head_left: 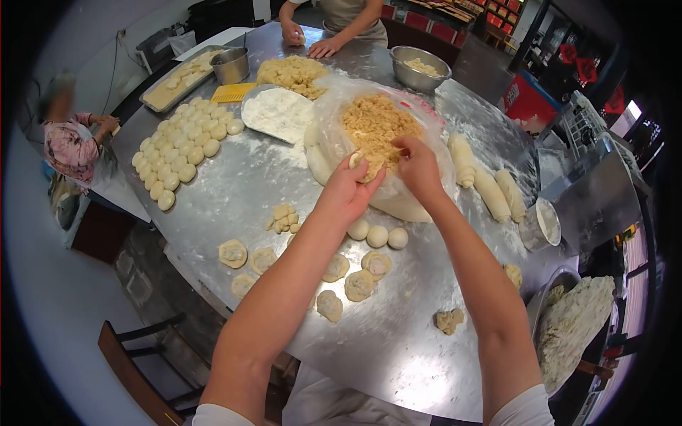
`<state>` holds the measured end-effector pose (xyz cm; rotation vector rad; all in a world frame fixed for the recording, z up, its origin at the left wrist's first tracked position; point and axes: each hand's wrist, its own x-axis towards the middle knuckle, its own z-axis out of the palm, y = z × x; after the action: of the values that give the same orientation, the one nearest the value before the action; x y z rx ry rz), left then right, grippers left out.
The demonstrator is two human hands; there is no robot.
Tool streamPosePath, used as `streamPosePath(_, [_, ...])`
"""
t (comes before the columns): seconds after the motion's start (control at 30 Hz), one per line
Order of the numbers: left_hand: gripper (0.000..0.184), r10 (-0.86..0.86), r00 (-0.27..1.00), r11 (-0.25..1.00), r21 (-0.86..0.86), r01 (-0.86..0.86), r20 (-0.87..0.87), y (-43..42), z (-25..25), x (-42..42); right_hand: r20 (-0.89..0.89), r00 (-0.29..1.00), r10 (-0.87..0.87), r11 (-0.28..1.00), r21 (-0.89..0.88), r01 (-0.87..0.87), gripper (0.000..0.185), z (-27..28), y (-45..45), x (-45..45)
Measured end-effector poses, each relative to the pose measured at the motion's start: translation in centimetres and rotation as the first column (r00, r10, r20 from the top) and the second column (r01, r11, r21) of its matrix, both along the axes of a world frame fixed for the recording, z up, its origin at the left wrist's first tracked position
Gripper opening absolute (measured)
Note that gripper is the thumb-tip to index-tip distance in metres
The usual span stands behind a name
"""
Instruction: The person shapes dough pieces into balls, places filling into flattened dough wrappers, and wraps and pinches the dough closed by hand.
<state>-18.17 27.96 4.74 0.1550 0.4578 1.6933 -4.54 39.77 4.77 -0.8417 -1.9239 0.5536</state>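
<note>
Steel table [419, 319] inspected. Left hand [345, 193]: fingers curled around a dough piece [356, 160], gripping it above the table's middle, against the crumbly tan mixture [376, 124] in a plastic sheet [328, 106]. Right hand [420, 170]: fingers bent together at the mixture's edge; whether they grip anything cannot be told. Toward the near edge: 3 smooth balls [377, 236] in a row between the forearms. Right edge: 3 dough rolls [490, 193]. Left edge: rows of dough balls [186, 153]. Far edge: a metal bowl [418, 79] and a co-worker's hands [325, 47].
</note>
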Motion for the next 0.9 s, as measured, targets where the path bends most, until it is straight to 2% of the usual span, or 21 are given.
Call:
streamPosePath(0.03, [0.038, -0.009, 1.0, 1.0, 0.013, 0.009, 0.004, -0.4, 0.1, 0.0, 0.029, 1.0, 0.011, 0.992, 0.125, -0.015, 0.024, -0.4, -0.1, 0.3])
streamPosePath(0.1, [0.038, -0.044, 0.997, 0.999, -0.026, 0.043, -0.064, -1.3, 0.9, -0.1, 0.023, 0.998, 0.063, 0.993, 0.099, -0.065, 0.026, -0.3, -0.7, 0.9])
streamPosePath(0.17, [0.038, -0.053, 0.991, 0.997, -0.054, 0.047, -0.12, -2.1, 0.9, -0.3, -0.067, 0.989, 0.13, 0.969, -0.204, -0.141, 0.027, 2.9, -3.5, 1.2])
streamPosePath(0.2, [0.037, -0.055, 0.987, 0.997, -0.057, 0.047, -0.149, -2.0, 0.6, -0.3, -0.101, 0.981, 0.169, 0.948, -0.255, -0.189, 0.027, 2.8, -3.7, 0.9])
streamPosePath(0.27, [0.037, -0.063, 0.976, 0.997, -0.06, 0.052, -0.207, -1.4, 0.2, -0.1, -0.17, 0.959, 0.229, 0.898, -0.343, -0.275, 0.029, 2.8, -3.9, 0.6])
streamPosePath(0.4, [0.034, -0.092, 0.936, 0.995, -0.067, 0.074, -0.34, 0.1, 0.1, 0.2, -0.008, 0.957, 0.288, 0.898, -0.346, -0.273, 0.021, 3.2, -3.0, -0.6])
streamPosePath(0.53, [0.034, -0.163, 0.859, 0.982, -0.166, 0.093, -0.486, 1.6, 0.8, -0.3, 0.028, 0.976, 0.218, 0.95, -0.237, -0.205, 0.015, 3.2, -1.7, -1.9])
streamPosePath(0.6, [0.036, -0.109, 0.877, 0.987, -0.155, 0.04, -0.468, 2.6, 1.1, -0.8, 0.088, 0.983, 0.161, 0.968, -0.207, -0.14, 0.012, 3.5, -1.1, -2.2])
streamPosePath(0.7, [0.037, -0.066, 0.895, 0.989, -0.15, -0.001, -0.441, 4.4, 1.0, -1.3, -0.054, 0.998, -0.027, 0.983, -0.182, 0.017, 0.012, 2.7, 1.7, -1.8])
streamPosePath(0.8, [0.036, -0.016, 0.927, 0.988, -0.15, -0.044, -0.376, 4.4, 1.4, -1.7, 0.308, 0.948, -0.082, 0.994, -0.038, 0.098, 0.017, 0.7, 2.7, -0.3])
streamPosePath(0.9, [0.036, -0.023, 0.947, 0.988, -0.15, -0.027, -0.32, 4.3, 1.4, -2.2, 0.058, 0.997, -0.046, 0.999, 0.026, 0.044, 0.023, 0.1, 2.0, 0.6])
